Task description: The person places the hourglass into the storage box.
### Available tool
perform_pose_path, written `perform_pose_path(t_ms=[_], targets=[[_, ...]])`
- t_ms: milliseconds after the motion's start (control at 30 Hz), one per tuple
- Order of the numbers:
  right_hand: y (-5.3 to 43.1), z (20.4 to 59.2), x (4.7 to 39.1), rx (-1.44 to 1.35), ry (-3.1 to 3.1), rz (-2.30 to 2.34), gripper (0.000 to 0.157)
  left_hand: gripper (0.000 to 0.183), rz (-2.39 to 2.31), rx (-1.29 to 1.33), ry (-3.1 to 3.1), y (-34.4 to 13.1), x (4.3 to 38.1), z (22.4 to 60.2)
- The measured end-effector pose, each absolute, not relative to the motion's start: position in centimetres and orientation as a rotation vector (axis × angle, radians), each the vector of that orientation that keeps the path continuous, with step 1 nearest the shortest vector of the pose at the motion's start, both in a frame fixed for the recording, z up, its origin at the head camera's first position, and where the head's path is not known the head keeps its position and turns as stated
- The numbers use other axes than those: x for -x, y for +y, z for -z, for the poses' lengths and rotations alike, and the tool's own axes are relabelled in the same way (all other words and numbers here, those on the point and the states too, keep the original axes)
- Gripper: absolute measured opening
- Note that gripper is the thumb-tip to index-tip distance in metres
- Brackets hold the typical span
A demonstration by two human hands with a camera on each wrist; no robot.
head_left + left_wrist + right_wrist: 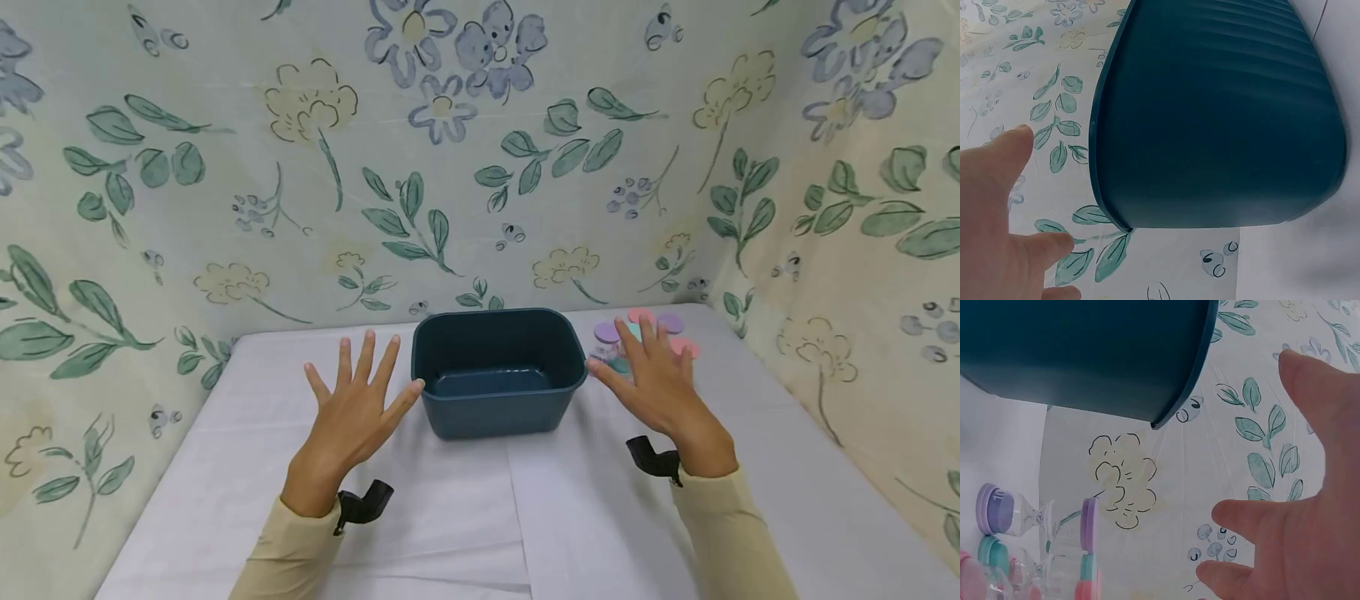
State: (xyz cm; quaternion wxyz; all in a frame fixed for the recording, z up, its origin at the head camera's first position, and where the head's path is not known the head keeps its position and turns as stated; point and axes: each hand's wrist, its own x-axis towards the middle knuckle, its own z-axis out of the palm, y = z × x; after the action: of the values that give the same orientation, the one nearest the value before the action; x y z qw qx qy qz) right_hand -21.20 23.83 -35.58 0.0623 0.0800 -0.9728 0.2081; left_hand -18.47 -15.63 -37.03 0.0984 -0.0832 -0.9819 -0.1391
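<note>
Left hand [352, 425] and right hand [663, 387] apart, fingers spread, both holding nothing; dark teal bin [495, 418] on the desk [247, 417] between and slightly beyond them, long axis left to right, thumb contact with its rim cannot be told. Sand timers [607, 332] grouped right of the bin, partly hidden behind the right hand's fingers; right hand clearly the nearer, left across the bin from them.

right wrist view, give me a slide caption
Open right hand near a dark teal tub and colour-capped sand timers on white cloth.
</note>
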Motion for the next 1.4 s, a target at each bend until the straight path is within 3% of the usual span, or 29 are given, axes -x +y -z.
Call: perform_pose_path(t_ms=[433,733,900,1400], targets=[[27.6,35.2,21.7,-0.106,-2.828,-0.977,0.096,0.079,0.624,0.382,-2.745,-15.8,20.4,38.0],[29.6,36.1,23.8,-0.098,-2.680,-1.153,0.078,0.067,1.096,0.491,-2.501,-15.4,23.2,39.5],[30.2,36.8,24.4,-0.065,-2.692,-1.201,0.079,0.064,1.278,0.565,-2.361,-14.9,24.0,40.7],[31.2,39.3,24.5,-0.020,-2.708,-1.240,0.078,0.057,1.560,0.666,-2.205,-12.3,22.3,40.7]])
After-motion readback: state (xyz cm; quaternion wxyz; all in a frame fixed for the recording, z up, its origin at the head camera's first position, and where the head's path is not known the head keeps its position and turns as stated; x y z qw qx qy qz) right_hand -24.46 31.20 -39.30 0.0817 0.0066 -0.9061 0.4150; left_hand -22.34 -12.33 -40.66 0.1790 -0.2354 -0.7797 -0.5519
